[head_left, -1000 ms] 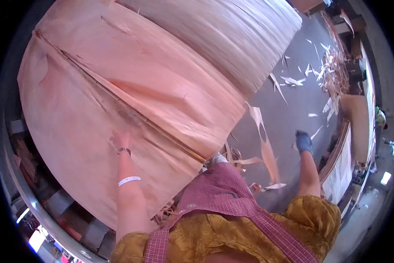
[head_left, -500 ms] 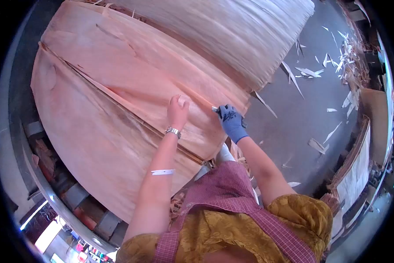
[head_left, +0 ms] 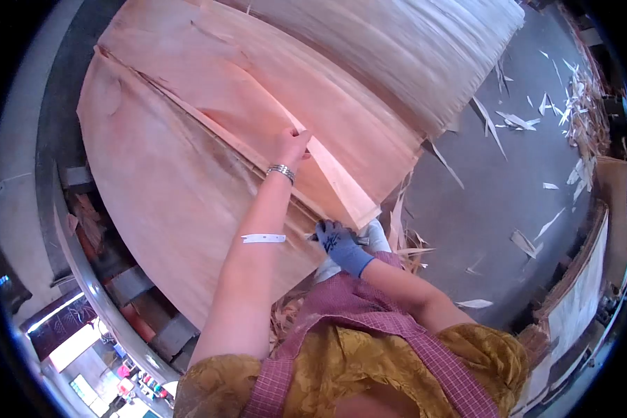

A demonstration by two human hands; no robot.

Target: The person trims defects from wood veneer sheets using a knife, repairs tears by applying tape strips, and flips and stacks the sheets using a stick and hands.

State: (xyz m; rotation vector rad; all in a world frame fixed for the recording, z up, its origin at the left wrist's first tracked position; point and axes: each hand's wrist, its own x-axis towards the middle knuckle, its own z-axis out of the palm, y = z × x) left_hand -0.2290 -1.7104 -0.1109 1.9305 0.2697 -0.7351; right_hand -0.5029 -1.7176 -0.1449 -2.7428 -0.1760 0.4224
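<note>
My bare left hand [head_left: 294, 148], with a metal bracelet at the wrist, pinches the raised edge of a thin pinkish wood veneer sheet [head_left: 355, 139] and folds a strip of it up. Below and to the right, my right hand [head_left: 338, 244] in a blue-grey glove is closed around a small dark-handled tool [head_left: 361, 240]. Its tip points left, at the near end of the long dark seam in the veneer. Under the lifted flap lies another veneer layer [head_left: 181, 174]. A paler, wrinkled sheet [head_left: 397, 56] lies beyond.
Torn veneer scraps [head_left: 519, 122] lie on the grey surface [head_left: 467, 202] at the right, with a heap of shreds [head_left: 585, 111] along its far edge. Stacked sheets [head_left: 571, 279] stand at the lower right. Dark blocks [head_left: 135, 282] line the left side below the veneer.
My gloved right hand came in from the right to the veneer, then moved down-left to the seam's near end. My left hand moved up and has lifted the sheet's edge.
</note>
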